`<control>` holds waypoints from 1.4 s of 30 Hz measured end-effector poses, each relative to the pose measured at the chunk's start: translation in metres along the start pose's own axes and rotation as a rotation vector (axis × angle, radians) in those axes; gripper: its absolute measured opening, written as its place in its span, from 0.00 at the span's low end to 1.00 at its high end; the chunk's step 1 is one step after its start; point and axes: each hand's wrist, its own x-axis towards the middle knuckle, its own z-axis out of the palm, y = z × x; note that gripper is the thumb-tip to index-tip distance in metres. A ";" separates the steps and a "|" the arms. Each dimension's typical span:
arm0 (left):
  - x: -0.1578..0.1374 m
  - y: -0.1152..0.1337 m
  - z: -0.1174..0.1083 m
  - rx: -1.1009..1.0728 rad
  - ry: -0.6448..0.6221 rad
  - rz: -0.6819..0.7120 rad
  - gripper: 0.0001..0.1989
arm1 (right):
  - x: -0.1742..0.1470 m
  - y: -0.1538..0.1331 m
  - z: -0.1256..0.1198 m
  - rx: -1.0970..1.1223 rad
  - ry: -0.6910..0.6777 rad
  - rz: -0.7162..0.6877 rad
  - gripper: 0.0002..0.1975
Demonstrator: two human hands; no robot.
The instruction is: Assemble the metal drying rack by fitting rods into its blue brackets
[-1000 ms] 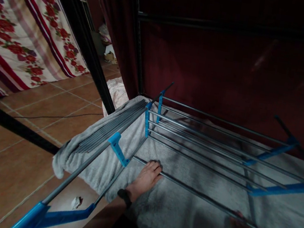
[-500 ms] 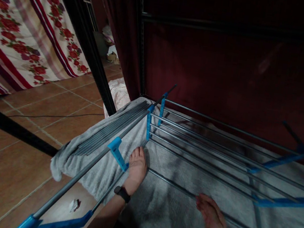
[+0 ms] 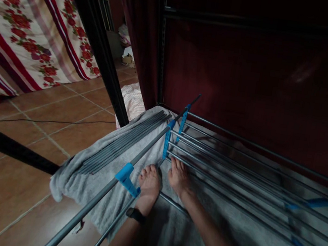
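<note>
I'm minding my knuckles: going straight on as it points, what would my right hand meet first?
Your right hand would probably meet the lowest rod joining the upright blue bracket, though depth there is unclear.

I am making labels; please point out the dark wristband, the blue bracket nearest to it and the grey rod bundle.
Dark wristband (image 3: pixel 136 215), head view: the band's middle.
Blue bracket (image 3: pixel 127 181), head view: its slanting arm.
Grey rod bundle (image 3: pixel 125 142), head view: halfway along.
</note>
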 end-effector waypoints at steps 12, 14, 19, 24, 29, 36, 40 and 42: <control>0.000 -0.009 0.025 -0.070 -0.013 0.002 0.21 | 0.060 0.003 0.002 -0.073 -0.182 0.039 0.18; 0.000 -0.013 0.030 -0.123 0.013 0.045 0.20 | 0.064 0.004 0.001 -0.075 -0.190 0.045 0.17; -0.002 -0.017 0.033 -0.177 0.058 0.077 0.20 | 0.068 0.004 0.005 -0.078 -0.204 0.064 0.17; 0.000 -0.011 0.031 -0.199 0.020 0.046 0.20 | 0.066 0.005 0.008 -0.083 -0.201 0.072 0.17; 0.004 -0.011 0.030 -0.238 0.037 0.055 0.20 | 0.067 0.005 0.008 -0.099 -0.197 0.066 0.15; 0.004 -0.012 0.018 -0.336 -0.033 0.060 0.18 | 0.066 0.005 0.008 -0.100 -0.199 0.067 0.15; 0.005 -0.010 0.011 -0.306 -0.069 0.059 0.17 | 0.065 0.007 0.008 -0.098 -0.199 0.058 0.16; 0.007 -0.009 0.008 -0.298 -0.080 0.048 0.18 | 0.065 0.009 0.009 -0.100 -0.198 0.059 0.17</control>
